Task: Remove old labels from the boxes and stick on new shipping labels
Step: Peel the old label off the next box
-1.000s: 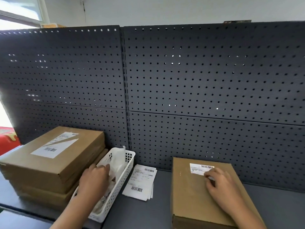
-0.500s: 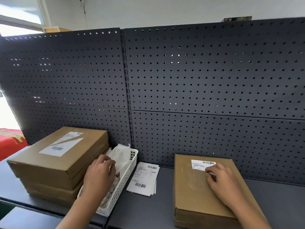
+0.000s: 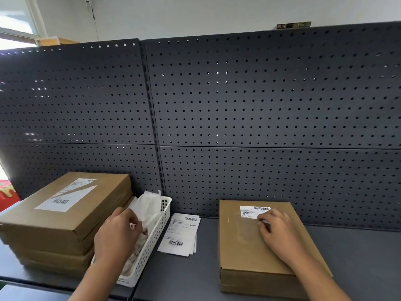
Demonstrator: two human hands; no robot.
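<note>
A brown cardboard box [image 3: 245, 248] lies on the dark bench in front of me, right of centre. A small white label [image 3: 251, 211] with a barcode sits near its far edge. My right hand [image 3: 280, 231] rests on the box with curled fingers picking at the label's right end. My left hand [image 3: 118, 233] hovers over the white plastic basket [image 3: 152, 242], fingers curled around crumpled white paper [image 3: 147, 205] inside it. A small pile of new shipping labels [image 3: 180, 234] lies between basket and box.
A stack of brown boxes [image 3: 65, 216] stands at the left, the top one bearing a large white label [image 3: 65, 195]. A dark pegboard wall [image 3: 238, 118] closes off the back. The bench's front edge runs just below my forearms. A red object [image 3: 6, 193] shows at far left.
My left hand has stayed over the basket and closed its fingers onto the paper. My right hand stays at the label's right end. The view has shifted slightly.
</note>
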